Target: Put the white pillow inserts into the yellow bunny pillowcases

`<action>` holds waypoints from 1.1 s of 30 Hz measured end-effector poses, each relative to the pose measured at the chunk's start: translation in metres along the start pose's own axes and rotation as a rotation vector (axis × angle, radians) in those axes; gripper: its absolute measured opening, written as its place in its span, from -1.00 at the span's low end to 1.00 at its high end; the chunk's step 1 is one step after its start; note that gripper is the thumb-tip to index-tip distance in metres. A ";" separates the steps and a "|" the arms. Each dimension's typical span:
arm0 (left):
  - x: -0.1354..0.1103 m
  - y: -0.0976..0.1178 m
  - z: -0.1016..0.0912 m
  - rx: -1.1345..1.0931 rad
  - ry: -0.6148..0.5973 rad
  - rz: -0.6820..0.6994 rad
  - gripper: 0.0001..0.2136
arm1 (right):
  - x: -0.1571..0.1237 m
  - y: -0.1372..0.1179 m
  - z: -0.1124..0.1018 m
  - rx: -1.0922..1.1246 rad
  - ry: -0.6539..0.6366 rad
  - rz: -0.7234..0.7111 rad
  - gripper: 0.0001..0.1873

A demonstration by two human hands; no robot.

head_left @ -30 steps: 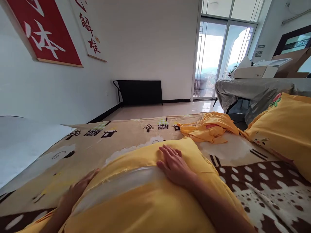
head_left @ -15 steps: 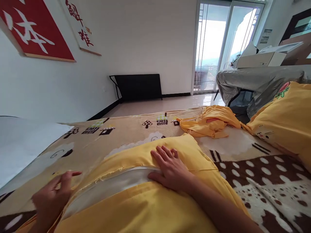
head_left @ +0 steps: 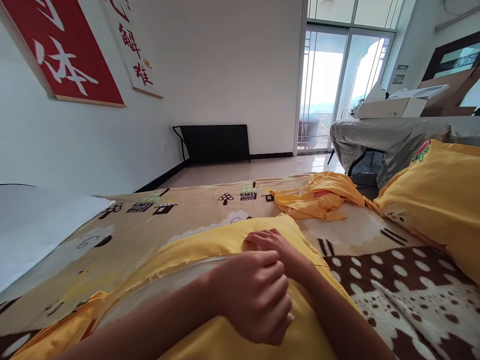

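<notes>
A yellow pillowcase (head_left: 210, 239) lies on the bed before me. A white inner pillow (head_left: 150, 296) shows through the long slit in its upper side. My left hand (head_left: 255, 297) is closed in a fist over the middle of the pillowcase; its fingertips are turned away, and what they hold is hidden. Just behind it, my right hand (head_left: 279, 249) rests on the cover near the upper right corner. The right fingers are bent together against the fabric, with the thumb hidden behind the left fist.
A patterned blanket (head_left: 198, 207) covers the bed. A crumpled orange cloth (head_left: 322, 197) lies beyond the pillowcase, and a stuffed yellow pillow (head_left: 438, 205) stands at the right. White material (head_left: 41, 225) lies at the left. Behind are a plastic-covered table (head_left: 386, 131) and a black folded panel (head_left: 217, 143).
My left hand has swung from the left side to the middle, in front of the right, and closed. The right hand, flat before, now has bent fingers. The view has tilted up slightly.
</notes>
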State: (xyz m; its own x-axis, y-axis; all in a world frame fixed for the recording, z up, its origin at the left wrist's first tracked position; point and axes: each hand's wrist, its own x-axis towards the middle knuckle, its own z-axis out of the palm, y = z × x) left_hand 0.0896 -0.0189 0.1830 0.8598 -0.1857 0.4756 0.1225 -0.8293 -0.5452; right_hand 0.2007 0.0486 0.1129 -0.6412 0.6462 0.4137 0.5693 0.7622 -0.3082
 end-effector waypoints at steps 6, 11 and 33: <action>-0.058 0.030 0.097 -0.253 0.261 -0.282 -0.77 | -0.002 0.023 -0.008 -0.045 -0.086 0.002 -0.71; -0.068 0.036 0.100 -0.248 0.192 -0.306 -0.76 | 0.001 0.023 -0.007 -0.121 -0.065 0.102 -0.69; -0.061 0.025 0.075 -0.091 -0.440 -0.886 -0.60 | 0.005 0.019 -0.004 -0.035 0.108 0.545 -0.62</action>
State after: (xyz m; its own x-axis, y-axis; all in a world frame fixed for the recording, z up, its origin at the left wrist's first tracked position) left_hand 0.0770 0.0117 0.0887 0.5860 0.7174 0.3768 0.7869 -0.6148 -0.0534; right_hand 0.2103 0.0659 0.1121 -0.1940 0.9377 0.2883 0.8218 0.3158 -0.4743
